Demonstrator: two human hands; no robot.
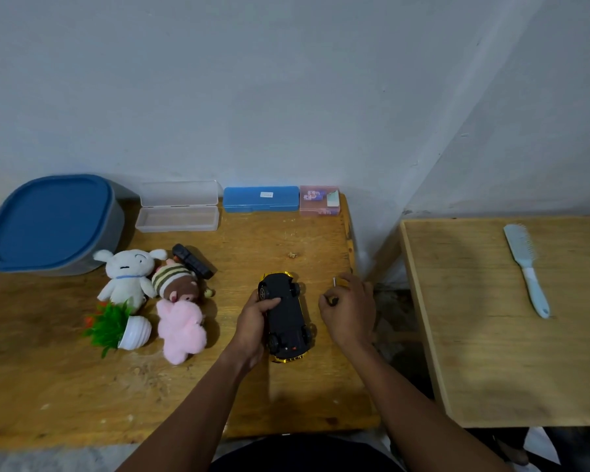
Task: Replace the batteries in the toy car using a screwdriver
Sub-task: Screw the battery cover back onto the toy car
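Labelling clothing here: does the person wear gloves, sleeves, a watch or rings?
No gloves: the left hand and right hand are bare. The left forearm and right forearm show no sleeves, watch or wristband up to the frame edge. No ring is visible, though fingers are blurred.

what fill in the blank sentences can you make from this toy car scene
1. The toy car lies ____ on the table, wheels up.
2. The hand gripping it is the person's ____ one.
3. The right hand holds a small ____ beside the car.
4. The clear case by the wall stands ____.
Missing: upside down; left; screwdriver; open.
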